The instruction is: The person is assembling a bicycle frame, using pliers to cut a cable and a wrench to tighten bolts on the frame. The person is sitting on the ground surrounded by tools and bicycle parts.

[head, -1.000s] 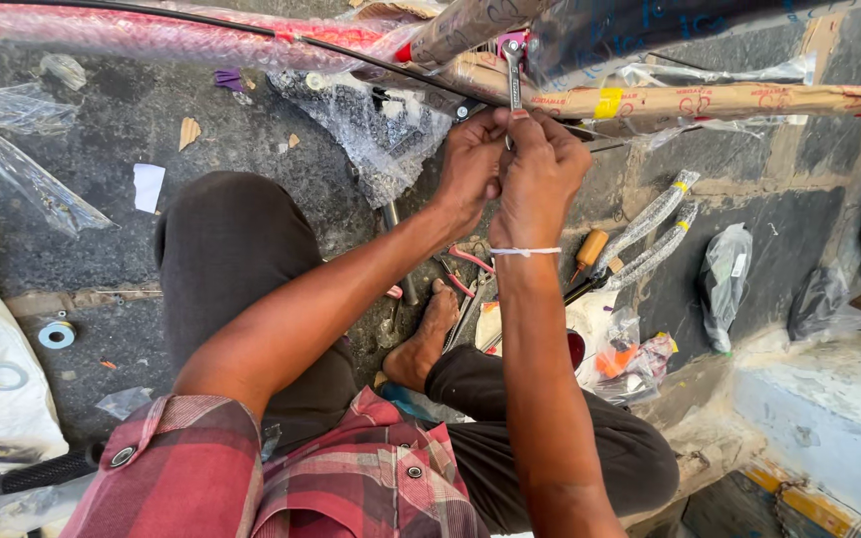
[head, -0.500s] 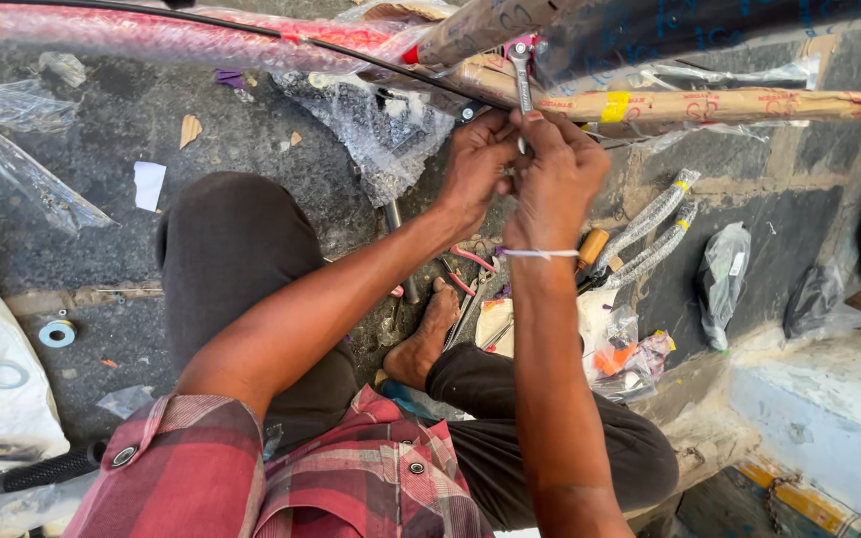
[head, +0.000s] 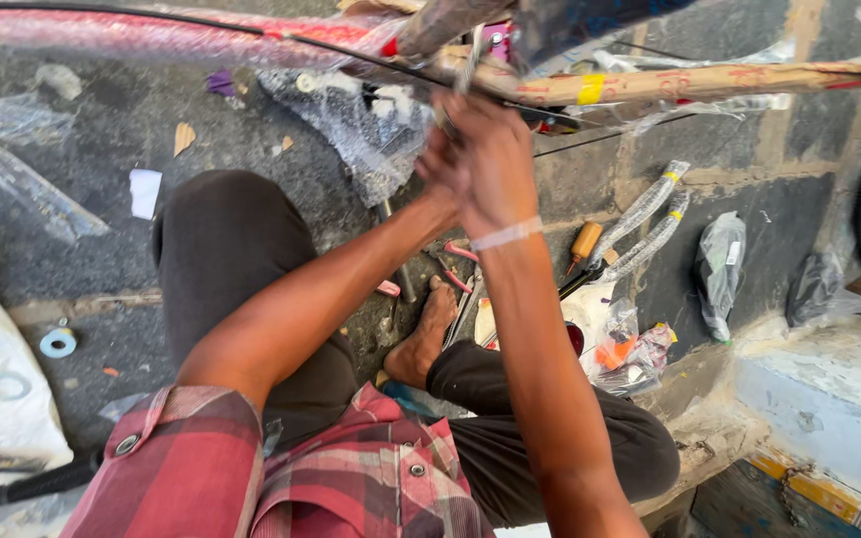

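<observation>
Right hand [head: 490, 164] fisted tight around thin metal tool [head: 467, 62], shaft poking out above knuckles. Left hand [head: 432, 167] mostly hidden behind it; closure unclear. Paper-wrapped frame tube [head: 690, 82] just beyond grip, black cable [head: 251, 28] alongside.

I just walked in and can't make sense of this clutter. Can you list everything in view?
Wrapped bar: one, brown paper with yellow tape, upper right.
Red wrapped tube: one, top left.
Black cable: one, along the tube.
Screwdriver: one, orange handle, floor.
Bagged parts: one, grey, right.
Tape roll: one, pale, left floor.
Bare foot: one, centre.
Left hand: mostly hidden behind the right.
Right hand: gripping a metal tool at the bar.
</observation>
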